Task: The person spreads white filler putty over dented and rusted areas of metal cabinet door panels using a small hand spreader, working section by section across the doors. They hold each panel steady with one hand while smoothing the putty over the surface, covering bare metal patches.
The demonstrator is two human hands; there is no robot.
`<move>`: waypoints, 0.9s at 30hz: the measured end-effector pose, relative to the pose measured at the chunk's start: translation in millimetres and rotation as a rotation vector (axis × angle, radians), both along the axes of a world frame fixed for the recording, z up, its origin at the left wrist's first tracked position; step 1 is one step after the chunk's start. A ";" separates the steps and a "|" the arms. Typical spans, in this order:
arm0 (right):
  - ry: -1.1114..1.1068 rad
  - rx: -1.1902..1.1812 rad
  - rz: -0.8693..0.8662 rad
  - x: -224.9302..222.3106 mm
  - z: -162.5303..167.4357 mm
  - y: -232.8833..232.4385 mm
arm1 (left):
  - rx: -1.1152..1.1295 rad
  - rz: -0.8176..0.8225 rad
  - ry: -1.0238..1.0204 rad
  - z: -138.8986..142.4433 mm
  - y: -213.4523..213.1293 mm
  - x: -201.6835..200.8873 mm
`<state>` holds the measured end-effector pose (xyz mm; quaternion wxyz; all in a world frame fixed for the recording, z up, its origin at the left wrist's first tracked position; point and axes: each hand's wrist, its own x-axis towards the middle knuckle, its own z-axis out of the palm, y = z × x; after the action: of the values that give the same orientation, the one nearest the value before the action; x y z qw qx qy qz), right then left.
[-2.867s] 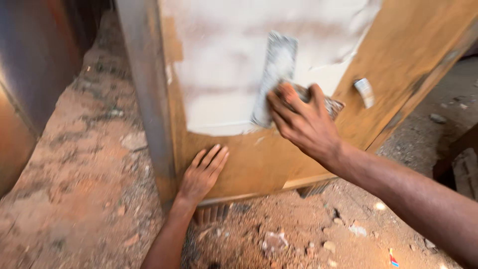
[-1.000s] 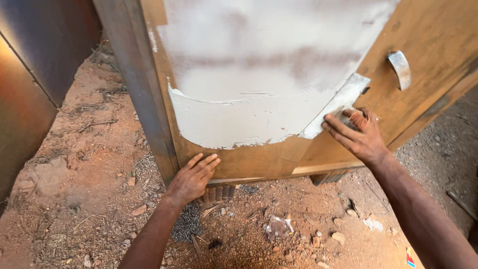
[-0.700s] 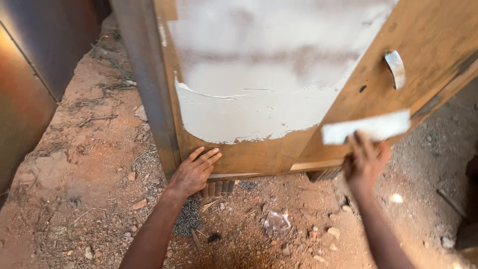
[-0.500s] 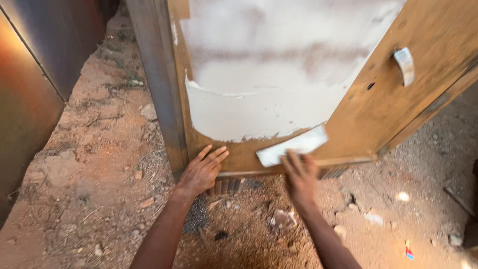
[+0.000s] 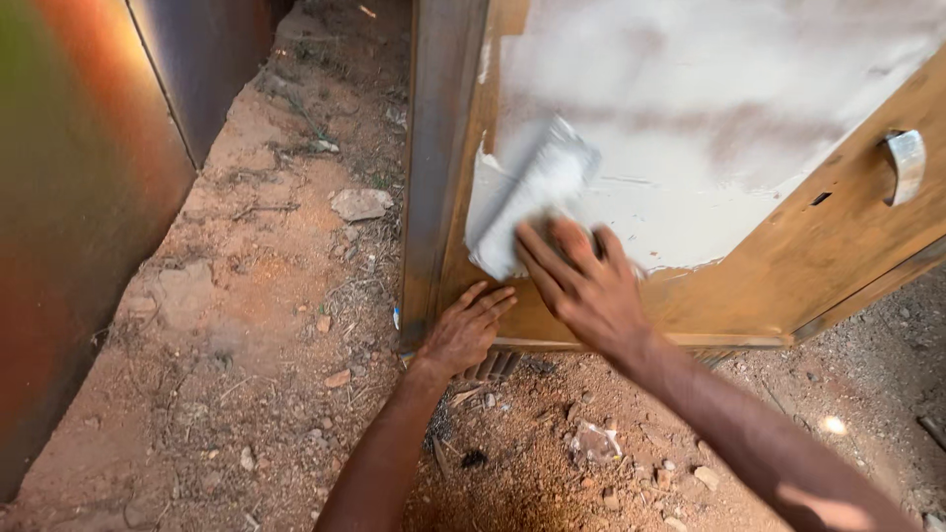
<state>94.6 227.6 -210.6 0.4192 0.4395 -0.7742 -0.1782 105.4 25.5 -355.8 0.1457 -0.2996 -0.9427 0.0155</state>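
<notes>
Pressing flat on the wooden door [image 5: 788, 266], your right hand [image 5: 583, 288] has its fingers spread and laid over the lower end of a wide putty blade [image 5: 527, 202], pinning it against the panel; the blade is smeared white and blurred, so you cannot tell how the thumb sits behind it. Above and to the right of your fingertips, white filler [image 5: 729, 118] covers most of the door face, and its ragged lower edge runs just past your knuckles. Your left hand [image 5: 465, 330] rests open, fingers together and pointing up-right, on the bare bottom strip of the door beside the dark metal frame post [image 5: 439, 148]. A curved metal handle [image 5: 905, 166] sits well to the right of your right hand. Below both wrists lies red, stony dirt [image 5: 246, 374], and a rusty metal sheet [image 5: 79, 227] stands far left.
</notes>
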 end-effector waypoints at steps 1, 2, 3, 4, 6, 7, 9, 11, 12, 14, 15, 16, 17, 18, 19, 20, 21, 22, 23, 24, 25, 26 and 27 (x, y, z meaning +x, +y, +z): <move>0.041 0.041 0.033 -1.9 8.8 -8.9 | -0.009 0.004 -0.027 -0.1 0.0 0.1; 0.046 0.061 0.037 -3.3 16.4 -16.6 | -0.014 0.013 -0.048 -0.2 -0.2 0.1; 0.053 0.080 0.044 -4.6 22.5 -23.9 | -0.019 0.023 -0.067 -0.4 -0.7 0.2; 0.057 0.096 0.049 -4.9 27.1 -30.0 | 0.029 0.002 0.001 -0.8 -1.3 0.3; 0.103 0.137 0.046 -6.8 33.5 -41.5 | 0.122 -0.042 0.142 -2.1 -2.4 0.3; 0.130 0.156 0.043 -7.9 35.5 -46.2 | 0.110 -0.031 0.126 -3.0 -2.8 0.2; 0.114 0.174 0.008 -9.8 36.5 -55.0 | 0.088 -0.014 0.087 -5.1 -3.2 -0.6; 0.132 0.219 -0.055 -9.9 34.3 -59.9 | -0.012 -0.032 0.163 -6.7 -3.4 -1.2; 0.163 0.255 -0.100 -8.7 32.6 -59.7 | -0.061 -0.048 0.203 -8.3 -3.4 -1.7; 0.193 0.317 -0.178 -4.6 30.0 -50.2 | -0.118 -0.029 0.243 -11.5 -3.9 -2.2; 0.190 0.338 -0.212 -1.8 29.1 -41.0 | -0.152 -0.027 0.260 -13.0 -4.7 -2.0; 0.194 0.359 -0.239 0.1 28.4 -30.5 | -0.135 -0.035 0.264 -14.4 -5.6 -1.1; 0.196 0.359 -0.253 0.5 29.1 -17.0 | -0.116 -0.035 0.272 -15.6 -6.8 -0.6; 0.197 0.356 -0.268 1.7 30.7 1.6 | -0.098 -0.036 0.278 -16.9 -8.3 0.4; 0.200 0.353 -0.282 2.6 32.0 21.3 | -0.055 -0.054 0.280 -18.1 -9.4 0.9; 0.155 0.361 -0.315 2.6 32.0 39.6 | -0.011 -0.069 0.288 -19.3 -10.5 0.9; 0.116 0.371 -0.348 1.6 31.9 58.3 | 0.036 -0.081 0.301 -20.4 -11.1 0.5; 0.077 0.380 -0.381 -2.1 32.2 76.2 | 0.011 -0.070 0.296 -21.5 -11.5 -0.4; 0.099 0.370 -0.396 -6.5 31.2 92.8 | -0.015 -0.065 0.287 -22.7 -11.5 -1.3; 0.115 0.360 -0.415 -9.3 28.9 108.9 | -0.042 -0.067 0.272 -23.9 -11.1 -2.6; 0.130 0.350 -0.436 -10.8 27.2 125.2 | -0.087 -0.052 0.291 -25.0 -10.5 -3.6; 0.110 0.329 -0.456 -11.4 26.1 141.8 | -0.133 -0.039 0.309 -25.9 -9.8 -4.6; 0.086 0.308 -0.474 -11.4 25.1 156.9 | -0.178 -0.023 0.323 -26.7 -9.2 -4.9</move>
<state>83.3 384.6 -185.4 0.3268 0.2968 -0.8005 -0.4054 100.5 16.4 -382.5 0.2682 -0.3158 -0.8985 0.1453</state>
